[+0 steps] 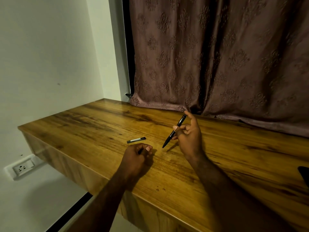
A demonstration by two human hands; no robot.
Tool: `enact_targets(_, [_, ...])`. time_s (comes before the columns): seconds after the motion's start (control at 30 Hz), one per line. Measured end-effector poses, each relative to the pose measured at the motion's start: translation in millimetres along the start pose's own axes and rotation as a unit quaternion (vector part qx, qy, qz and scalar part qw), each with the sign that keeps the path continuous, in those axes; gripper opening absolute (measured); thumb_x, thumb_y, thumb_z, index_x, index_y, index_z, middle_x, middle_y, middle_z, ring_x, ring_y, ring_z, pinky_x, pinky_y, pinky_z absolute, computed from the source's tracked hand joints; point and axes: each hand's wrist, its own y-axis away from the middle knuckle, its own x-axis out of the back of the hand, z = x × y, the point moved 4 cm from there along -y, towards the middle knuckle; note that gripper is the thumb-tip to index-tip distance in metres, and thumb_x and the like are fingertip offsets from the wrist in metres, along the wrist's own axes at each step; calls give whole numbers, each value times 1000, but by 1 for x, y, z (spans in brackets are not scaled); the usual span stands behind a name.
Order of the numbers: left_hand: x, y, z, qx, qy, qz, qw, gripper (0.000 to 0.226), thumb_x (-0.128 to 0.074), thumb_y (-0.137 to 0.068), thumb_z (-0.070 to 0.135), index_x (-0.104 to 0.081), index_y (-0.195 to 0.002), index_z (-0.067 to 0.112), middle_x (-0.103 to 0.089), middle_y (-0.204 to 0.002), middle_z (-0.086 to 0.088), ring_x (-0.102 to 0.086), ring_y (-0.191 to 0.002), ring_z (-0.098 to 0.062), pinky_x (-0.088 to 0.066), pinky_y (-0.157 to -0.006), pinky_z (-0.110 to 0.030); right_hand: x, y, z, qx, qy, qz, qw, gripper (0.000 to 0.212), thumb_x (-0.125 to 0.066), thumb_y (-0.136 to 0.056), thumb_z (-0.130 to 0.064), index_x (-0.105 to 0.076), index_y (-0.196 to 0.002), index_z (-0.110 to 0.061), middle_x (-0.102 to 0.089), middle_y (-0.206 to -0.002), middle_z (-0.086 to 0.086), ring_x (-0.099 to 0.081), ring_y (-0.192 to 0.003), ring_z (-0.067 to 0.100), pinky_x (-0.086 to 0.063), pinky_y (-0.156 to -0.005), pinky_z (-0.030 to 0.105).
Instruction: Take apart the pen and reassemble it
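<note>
The right hand [189,136] pinches the pen [173,131], its long axis slanting down toward the left hand [138,154], whose fingers curl around something small beside the loose dark piece [136,140]

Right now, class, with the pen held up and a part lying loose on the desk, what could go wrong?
1. The dark cylindrical part lies loose on the wooden desk; it may roll away.
2. The right hand holds the pen tilted by fingertips; it may slip.
3. The left hand is closed on something small and dark, which is easily dropped.
</note>
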Motion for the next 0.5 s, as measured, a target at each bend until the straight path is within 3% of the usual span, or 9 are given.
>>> enact_targets(0.13, [-2,3,4,-9,-6,-1,1000,26,-54,-99,8,-76,-85,8,-69,-72,-5,-60,-66,-10,-46,-62,-29,2,-1,-1,6,0,1,1000,72,-62,-89,0,-31,-148,-28,-62,-89,22,-67,-72,31,-53,-53,18])
enact_targets(0.3, [0,0,0,-18,-26,-1,1000,25,-55,-98,10,-76,-84,12,-68,-75,-7,-59,-67,-12,-45,-64,-31,1,0,5,-10,1,-4,1000,78,-62,-89,0,-26,-149,-35,-58,-83,8,-65,-75,21,-56,-59,24])
enact_targets(0.5, [3,-3,-6,-10,-27,-11,1000,22,-56,-98,12,-74,-87,9,-65,-73,-6,-57,-66,-13,-42,-63,-30,-3,1,7,-31,7,-19,999,65,-62,-88,0,-37,-142,-27,-64,-105,15,-68,-82,21,-52,-55,18])
